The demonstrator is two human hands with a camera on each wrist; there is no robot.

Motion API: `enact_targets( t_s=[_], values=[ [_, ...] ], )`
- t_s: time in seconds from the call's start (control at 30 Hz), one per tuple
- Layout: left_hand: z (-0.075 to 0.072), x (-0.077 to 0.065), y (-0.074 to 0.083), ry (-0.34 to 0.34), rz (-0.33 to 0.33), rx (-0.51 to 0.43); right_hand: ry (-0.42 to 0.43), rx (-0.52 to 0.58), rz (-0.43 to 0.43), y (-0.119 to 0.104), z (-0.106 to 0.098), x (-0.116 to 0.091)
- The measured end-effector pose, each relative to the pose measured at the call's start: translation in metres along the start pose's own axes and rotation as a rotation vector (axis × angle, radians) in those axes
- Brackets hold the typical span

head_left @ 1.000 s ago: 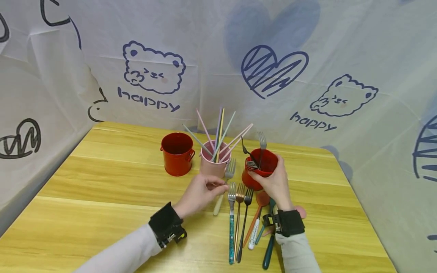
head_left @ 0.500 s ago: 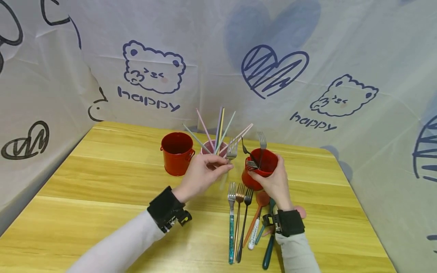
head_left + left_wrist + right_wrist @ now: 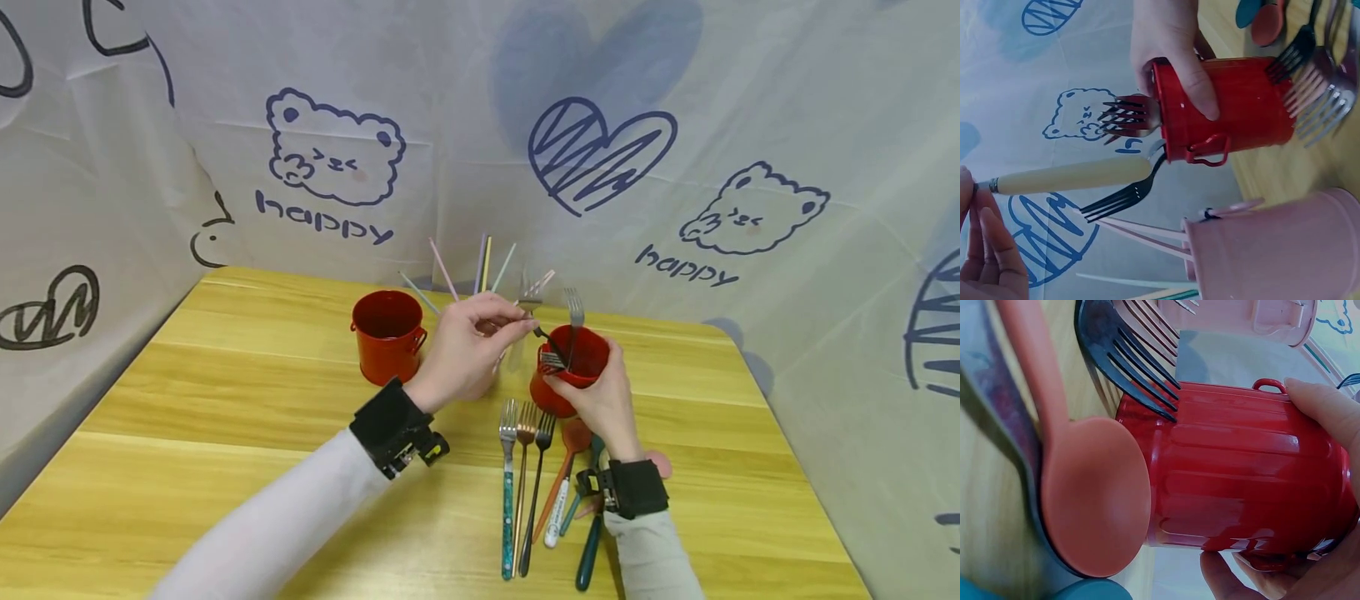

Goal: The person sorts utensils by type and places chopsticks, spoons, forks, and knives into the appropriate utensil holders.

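My left hand (image 3: 472, 337) pinches a fork by its neck, its cream handle (image 3: 1072, 175) pointing toward a red bucket (image 3: 551, 398). In the head view this fork is faint and blurred, tines up. My right hand (image 3: 606, 408) grips the bucket at its rim, thumb on the near side. Several forks stand in the bucket, among them a black fork (image 3: 1119, 200) leaning out to the left and a silver fork (image 3: 575, 308). In the left wrist view the cream handle's end overlaps the black fork's neck near the rim.
A pink bucket (image 3: 1272, 250) of straws stands left of the red one, partly behind my left hand. Farther left is another red bucket (image 3: 388, 350). In front lie a teal-handled fork (image 3: 508, 500), a copper fork, a black fork (image 3: 536, 492), an orange spoon (image 3: 1097, 494) and other utensils.
My left hand has lifted the cream-handled fork off the table and carried it up and right, toward the red bucket. My right hand has stayed at the bucket.
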State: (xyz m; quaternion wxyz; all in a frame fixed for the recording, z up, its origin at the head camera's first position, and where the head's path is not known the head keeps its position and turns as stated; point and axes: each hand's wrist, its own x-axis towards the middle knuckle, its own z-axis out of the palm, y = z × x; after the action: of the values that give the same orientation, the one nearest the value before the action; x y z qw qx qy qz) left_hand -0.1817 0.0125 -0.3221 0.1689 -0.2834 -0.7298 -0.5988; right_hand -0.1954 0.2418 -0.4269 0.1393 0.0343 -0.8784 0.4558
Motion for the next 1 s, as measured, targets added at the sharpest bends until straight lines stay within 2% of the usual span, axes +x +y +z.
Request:
enact_targets(
  t_s=[0.1,0.33,0.5,0.67,0.73,0.9,1.0],
  values=[
    [0.006,0.005,-0.010,0.030,0.002,-0.014,-0.002,0.001,-0.003,0.000,0.000,0.000],
    [0.018,0.010,-0.011,0.084,-0.066,-0.110,-0.003,0.001,-0.005,0.001,0.000,0.000],
    [0.026,0.010,-0.016,0.074,-0.096,-0.069,-0.002,-0.002,-0.003,0.003,0.000,0.000],
    [0.028,0.008,0.004,0.052,-0.113,-0.013,-0.002,-0.006,0.006,0.003,0.000,0.000],
    [0.030,0.007,0.005,0.058,-0.105,-0.011,-0.001,-0.009,0.003,0.003,0.000,0.000],
    [0.041,0.006,-0.029,0.058,-0.061,0.013,0.003,-0.016,-0.003,0.003,0.000,0.000],
    [0.043,0.006,-0.039,0.036,-0.049,0.028,0.000,-0.016,-0.003,0.004,0.001,0.000]
  ],
)
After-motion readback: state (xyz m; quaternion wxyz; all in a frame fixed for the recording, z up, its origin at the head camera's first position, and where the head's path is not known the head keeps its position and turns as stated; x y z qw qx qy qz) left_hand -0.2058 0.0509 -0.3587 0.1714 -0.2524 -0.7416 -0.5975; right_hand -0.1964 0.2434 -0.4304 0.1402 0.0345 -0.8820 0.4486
